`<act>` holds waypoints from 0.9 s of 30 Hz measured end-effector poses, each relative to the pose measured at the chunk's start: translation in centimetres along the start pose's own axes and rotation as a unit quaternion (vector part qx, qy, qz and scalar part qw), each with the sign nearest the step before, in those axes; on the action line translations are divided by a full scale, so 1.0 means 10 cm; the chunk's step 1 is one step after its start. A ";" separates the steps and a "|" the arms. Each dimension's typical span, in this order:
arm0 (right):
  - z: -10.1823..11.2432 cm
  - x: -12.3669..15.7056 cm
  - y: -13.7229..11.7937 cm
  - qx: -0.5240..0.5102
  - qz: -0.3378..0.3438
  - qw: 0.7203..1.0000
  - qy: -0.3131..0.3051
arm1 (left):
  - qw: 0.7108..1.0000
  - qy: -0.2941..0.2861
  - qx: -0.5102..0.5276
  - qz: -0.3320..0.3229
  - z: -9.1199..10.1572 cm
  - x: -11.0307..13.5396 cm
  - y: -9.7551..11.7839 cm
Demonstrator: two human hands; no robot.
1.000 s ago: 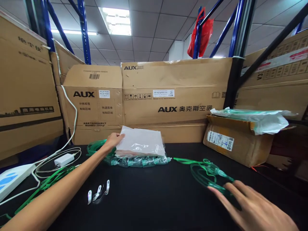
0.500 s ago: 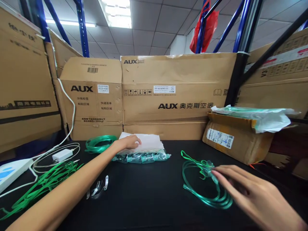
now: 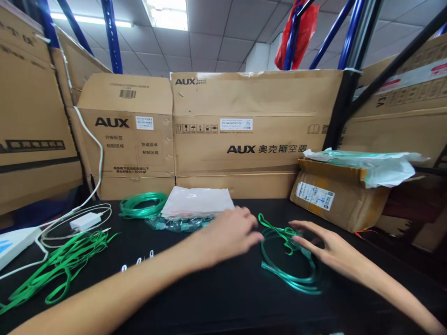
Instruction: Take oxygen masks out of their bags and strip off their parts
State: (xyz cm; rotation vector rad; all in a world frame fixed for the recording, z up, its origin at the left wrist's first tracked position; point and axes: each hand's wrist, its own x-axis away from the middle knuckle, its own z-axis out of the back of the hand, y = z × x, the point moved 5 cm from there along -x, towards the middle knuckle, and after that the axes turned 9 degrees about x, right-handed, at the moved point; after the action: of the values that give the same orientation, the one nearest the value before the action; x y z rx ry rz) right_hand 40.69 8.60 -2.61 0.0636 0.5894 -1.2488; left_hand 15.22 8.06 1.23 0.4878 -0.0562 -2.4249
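Observation:
A coil of green tubing (image 3: 291, 280) lies on the black table at right, with a thin green strap (image 3: 275, 229) and a clear green plastic piece tangled at its top. My right hand (image 3: 324, 246) is over that clear piece, thumb and fingers apart; whether the fingertips touch it I cannot tell. Left of the coil, my left hand (image 3: 232, 232) hovers, slightly blurred, its fingers loosely bent and apart with nothing in them. Behind my left forearm lie a stack of white paper-like sheets (image 3: 199, 202) and clear bags with green parts (image 3: 174, 224).
Another green tubing coil (image 3: 143, 205) lies at the back left. A heap of green straps (image 3: 66, 265), small metal strips (image 3: 138, 260), a white adapter (image 3: 84, 222) and a power strip (image 3: 16, 244) are at left. An open carton (image 3: 344, 193) with bagged items stands right; large cartons (image 3: 240, 163) form the back.
My left hand has left the white sheets and moved right toward the tubing coil. The bags and sheets have shifted slightly left. My right hand has spread its fingers over the clear piece.

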 end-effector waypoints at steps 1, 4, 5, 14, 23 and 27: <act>0.00 0.01 -0.02 0.001 0.002 1.000 0.005 | 0.999 -0.011 0.004 -0.032 -0.13 0.02 0.21; 0.01 0.06 -0.06 0.016 0.016 0.999 0.026 | 0.988 0.010 -0.025 -0.155 -0.49 0.11 0.71; 0.02 0.09 -0.07 0.024 0.021 0.999 0.035 | 0.984 0.024 -0.039 -0.173 -0.58 0.15 0.79; -0.04 0.66 -0.79 0.014 0.095 0.994 0.058 | 0.982 0.085 -0.023 -0.165 -0.57 1.04 0.43; -0.20 0.87 -1.45 0.026 0.181 0.982 0.034 | 0.986 0.163 -0.022 -0.031 -0.12 1.75 0.06; -0.05 0.82 -1.61 0.011 0.258 0.962 0.087 | 0.967 0.243 -0.058 -0.056 -0.31 1.57 0.22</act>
State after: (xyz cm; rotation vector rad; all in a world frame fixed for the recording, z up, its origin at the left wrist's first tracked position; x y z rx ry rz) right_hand 27.49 -3.79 -2.39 0.3285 0.6585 -0.7447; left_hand 6.38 -3.06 -6.55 1.0393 0.3300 -2.3308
